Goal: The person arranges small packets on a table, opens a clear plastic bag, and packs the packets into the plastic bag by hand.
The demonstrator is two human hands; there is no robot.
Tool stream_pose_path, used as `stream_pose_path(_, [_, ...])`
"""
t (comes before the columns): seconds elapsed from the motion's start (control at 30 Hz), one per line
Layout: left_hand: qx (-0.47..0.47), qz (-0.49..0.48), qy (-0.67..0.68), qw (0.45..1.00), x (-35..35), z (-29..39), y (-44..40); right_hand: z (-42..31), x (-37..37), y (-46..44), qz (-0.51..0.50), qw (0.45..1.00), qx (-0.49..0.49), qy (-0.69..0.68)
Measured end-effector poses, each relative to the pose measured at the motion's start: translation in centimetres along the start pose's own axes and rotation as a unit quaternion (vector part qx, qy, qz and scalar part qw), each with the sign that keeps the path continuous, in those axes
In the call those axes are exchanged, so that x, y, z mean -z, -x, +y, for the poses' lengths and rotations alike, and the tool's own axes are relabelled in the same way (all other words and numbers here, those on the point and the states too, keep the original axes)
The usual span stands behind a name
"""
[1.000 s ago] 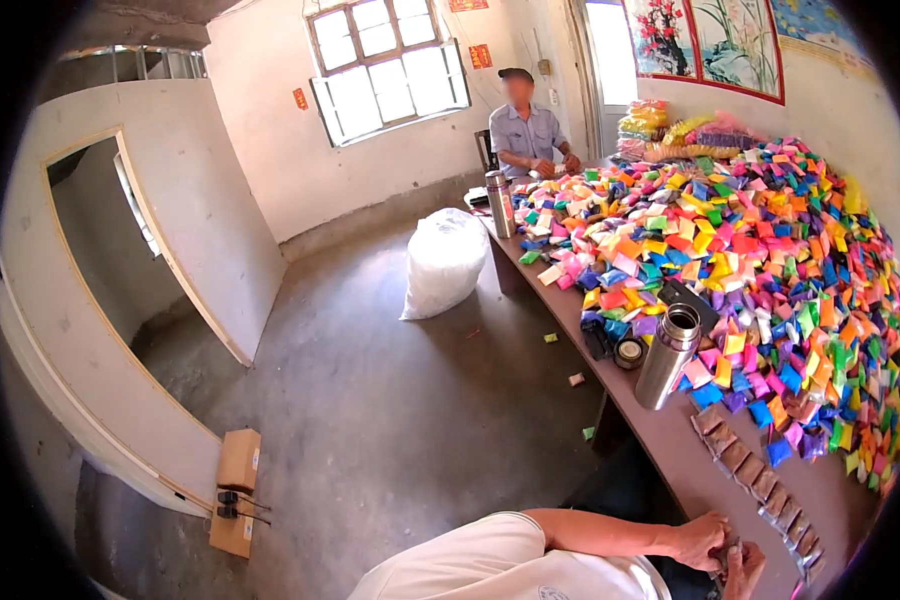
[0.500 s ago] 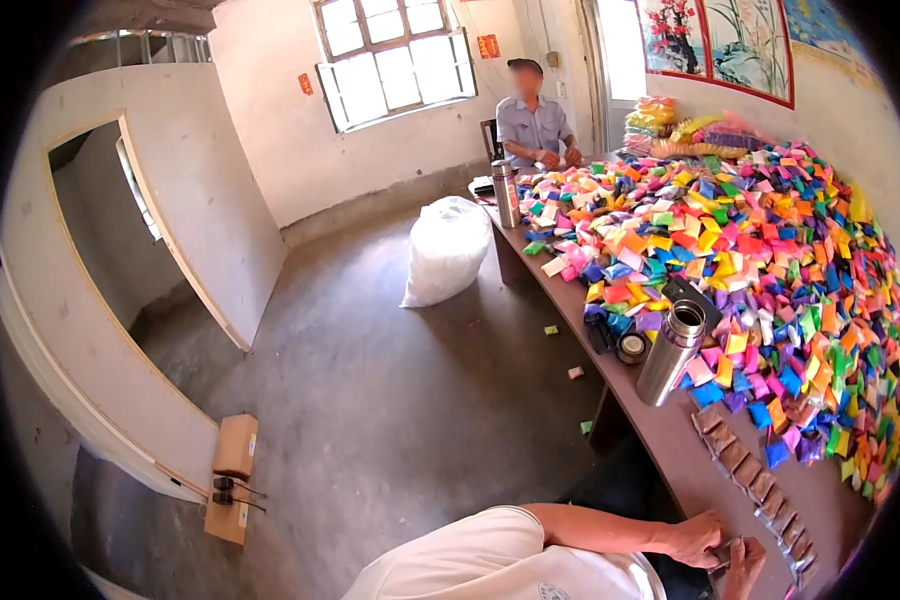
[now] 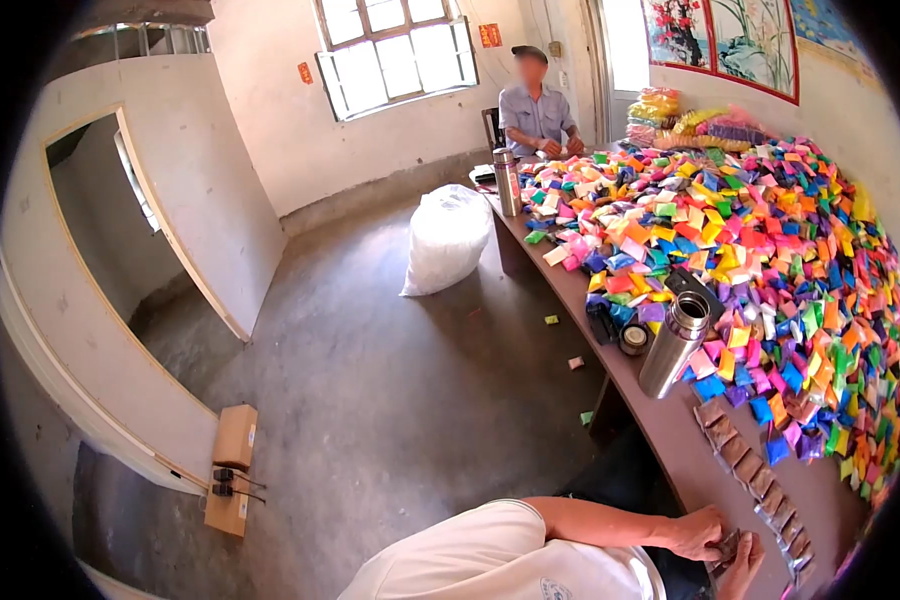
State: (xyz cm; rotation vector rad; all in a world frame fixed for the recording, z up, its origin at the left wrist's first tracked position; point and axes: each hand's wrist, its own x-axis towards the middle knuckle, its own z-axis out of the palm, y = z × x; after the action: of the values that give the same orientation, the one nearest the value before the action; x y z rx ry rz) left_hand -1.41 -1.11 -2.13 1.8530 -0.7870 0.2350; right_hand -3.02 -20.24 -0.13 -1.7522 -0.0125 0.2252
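My left hand and my right hand meet over the near edge of the table, fingers closed. Between them is a small brown packet, partly hidden by the fingers. Just beyond my hands, a strip of joined brown packets lies along the tabletop. A large heap of small colourful packets covers much of the table.
An open steel flask stands near the table edge, its lid beside it. Farther off is another flask. A person sits at the far end. A white sack and cardboard boxes are on the floor.
My hands stay close together at the brown packet, which shows more between the fingers now. The view has shifted slightly.
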Motion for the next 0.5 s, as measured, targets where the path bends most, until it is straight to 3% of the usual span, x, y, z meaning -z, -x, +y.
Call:
stream_pose_path(0.1, [0.009,-0.039,-0.042,0.998,0.1,-0.5,0.0,-3.1,-1.5,1.5,0.053,0.993,-0.022,-0.099])
stream_pose_path(0.13, [0.02,-0.075,-0.05,0.996,0.1,-0.7,0.0,-3.2,-1.3,1.6,0.041,0.996,-0.025,-0.079])
stream_pose_path(0.3, [-0.015,-0.029,-0.059,0.998,-0.3,-0.7,0.1,-6.2,-1.9,3.3,0.019,0.998,-0.049,-0.032])
stream_pose_path(0.37, [-0.011,-0.033,-0.067,0.997,0.4,-0.2,0.0,-7.6,-2.3,3.5,-0.009,0.995,-0.019,0.098])
stream_pose_path(0.5, [0.015,-0.046,0.015,0.999,0.7,0.2,-0.1,-5.2,-2.0,2.3,-0.011,0.99,0.01,0.139])
